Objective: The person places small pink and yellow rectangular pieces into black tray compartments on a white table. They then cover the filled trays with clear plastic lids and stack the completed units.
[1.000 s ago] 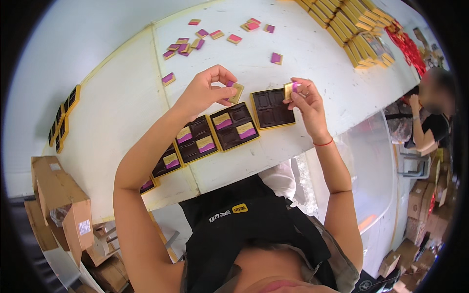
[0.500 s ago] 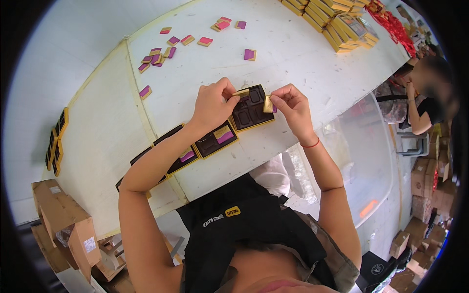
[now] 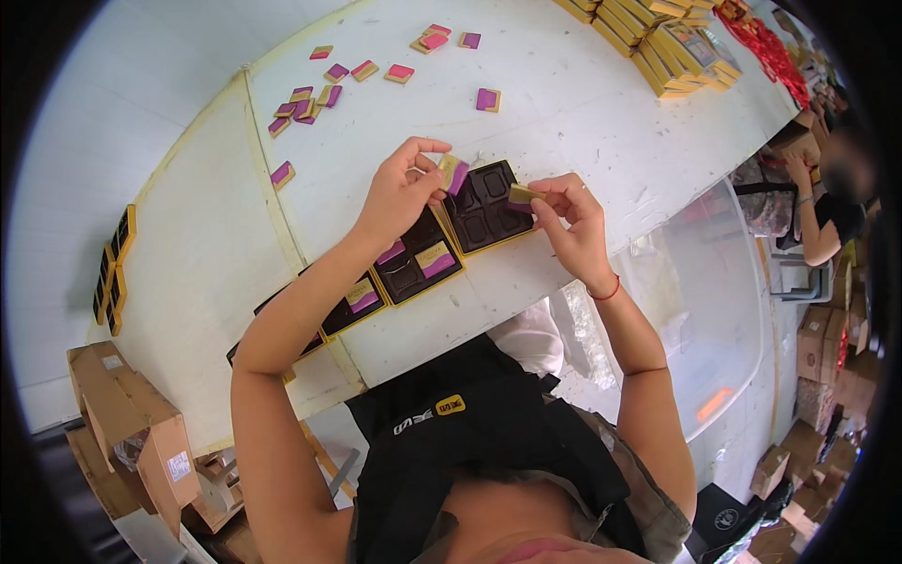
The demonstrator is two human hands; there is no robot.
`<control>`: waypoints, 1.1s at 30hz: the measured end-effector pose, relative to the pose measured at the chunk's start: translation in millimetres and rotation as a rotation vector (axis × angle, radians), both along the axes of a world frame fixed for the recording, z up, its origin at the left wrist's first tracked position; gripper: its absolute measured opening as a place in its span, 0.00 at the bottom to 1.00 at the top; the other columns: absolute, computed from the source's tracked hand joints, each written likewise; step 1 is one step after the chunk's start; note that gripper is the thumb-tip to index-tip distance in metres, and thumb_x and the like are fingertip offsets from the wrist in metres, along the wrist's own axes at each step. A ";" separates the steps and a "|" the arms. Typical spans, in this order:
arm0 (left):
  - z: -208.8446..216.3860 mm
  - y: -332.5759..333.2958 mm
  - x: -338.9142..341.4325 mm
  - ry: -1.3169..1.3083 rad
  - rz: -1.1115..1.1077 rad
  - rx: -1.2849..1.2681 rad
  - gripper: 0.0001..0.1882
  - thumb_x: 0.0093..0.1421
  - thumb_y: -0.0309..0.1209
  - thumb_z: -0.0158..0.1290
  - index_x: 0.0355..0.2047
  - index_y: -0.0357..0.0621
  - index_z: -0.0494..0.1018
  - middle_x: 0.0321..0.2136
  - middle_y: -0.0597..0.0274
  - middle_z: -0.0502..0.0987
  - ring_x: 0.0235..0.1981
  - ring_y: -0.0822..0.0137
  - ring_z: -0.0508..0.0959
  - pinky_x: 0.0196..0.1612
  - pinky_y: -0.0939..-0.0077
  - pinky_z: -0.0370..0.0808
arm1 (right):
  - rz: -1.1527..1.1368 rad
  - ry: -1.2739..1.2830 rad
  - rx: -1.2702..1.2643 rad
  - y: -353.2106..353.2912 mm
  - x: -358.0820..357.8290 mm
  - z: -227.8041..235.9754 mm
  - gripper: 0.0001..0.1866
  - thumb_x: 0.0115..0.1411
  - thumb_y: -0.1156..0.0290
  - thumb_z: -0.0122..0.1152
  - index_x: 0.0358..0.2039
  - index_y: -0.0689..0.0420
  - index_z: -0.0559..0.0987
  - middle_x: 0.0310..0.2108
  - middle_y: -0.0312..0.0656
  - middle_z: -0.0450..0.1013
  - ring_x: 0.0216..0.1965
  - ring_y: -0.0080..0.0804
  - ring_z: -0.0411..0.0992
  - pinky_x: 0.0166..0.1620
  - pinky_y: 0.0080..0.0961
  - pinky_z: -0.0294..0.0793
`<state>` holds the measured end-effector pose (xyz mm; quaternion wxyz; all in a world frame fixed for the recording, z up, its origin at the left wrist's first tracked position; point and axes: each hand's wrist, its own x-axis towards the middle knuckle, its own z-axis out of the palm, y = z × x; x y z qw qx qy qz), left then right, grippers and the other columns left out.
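My left hand (image 3: 406,188) pinches a gold-and-purple wrapped chocolate (image 3: 453,175), tilted above the far left corner of an open box (image 3: 481,218). That box has a dark moulded tray with several hollows. At its right edge, my right hand (image 3: 573,226) grips another wrapped chocolate (image 3: 525,196) between thumb and fingers, its gold side up. To the left, the neighbouring box (image 3: 404,281) holds a chocolate (image 3: 435,260) in its near right hollow and another partly behind my left wrist. Farther left, a box with a chocolate (image 3: 362,295) is partly hidden by my left forearm.
Loose purple and pink wrapped chocolates (image 3: 330,96) lie scattered across the white table (image 3: 583,132). Stacked yellow boxes (image 3: 681,56) and red ribbons (image 3: 766,52) are at the far right. More boxes (image 3: 115,273) stand at the left. Another person (image 3: 825,230) sits beyond the right edge.
My left hand has risen slightly from the box, and its chocolate now shows its purple part. The chocolate in my right hand has turned more level. The other person's arm has shifted.
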<state>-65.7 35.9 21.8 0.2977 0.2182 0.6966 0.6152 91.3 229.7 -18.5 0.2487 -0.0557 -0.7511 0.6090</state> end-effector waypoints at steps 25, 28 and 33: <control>6.1 5.5 22.6 0.253 -0.181 -0.045 0.12 0.61 0.21 0.52 0.45 0.42 0.74 0.35 0.67 0.73 0.30 0.78 0.73 0.38 0.81 0.71 | -0.121 0.073 -0.176 8.1 28.7 24.9 0.10 0.61 0.83 0.59 0.44 0.63 0.79 0.33 0.32 0.74 0.34 0.18 0.69 0.41 0.16 0.68; 3.6 26.4 20.9 0.288 -0.230 -0.062 0.13 0.62 0.22 0.51 0.46 0.41 0.77 0.32 0.68 0.75 0.31 0.79 0.73 0.38 0.81 0.72 | 0.006 -0.039 0.065 39.0 31.0 15.6 0.11 0.59 0.83 0.60 0.42 0.60 0.82 0.33 0.32 0.74 0.34 0.19 0.68 0.41 0.18 0.68; -11.1 54.9 17.4 0.330 -0.296 -0.071 0.13 0.62 0.23 0.51 0.46 0.42 0.79 0.32 0.67 0.77 0.31 0.77 0.74 0.38 0.80 0.73 | 0.060 -0.119 0.270 53.6 34.0 6.9 0.12 0.55 0.83 0.64 0.39 0.56 0.85 0.32 0.35 0.74 0.31 0.23 0.68 0.39 0.19 0.69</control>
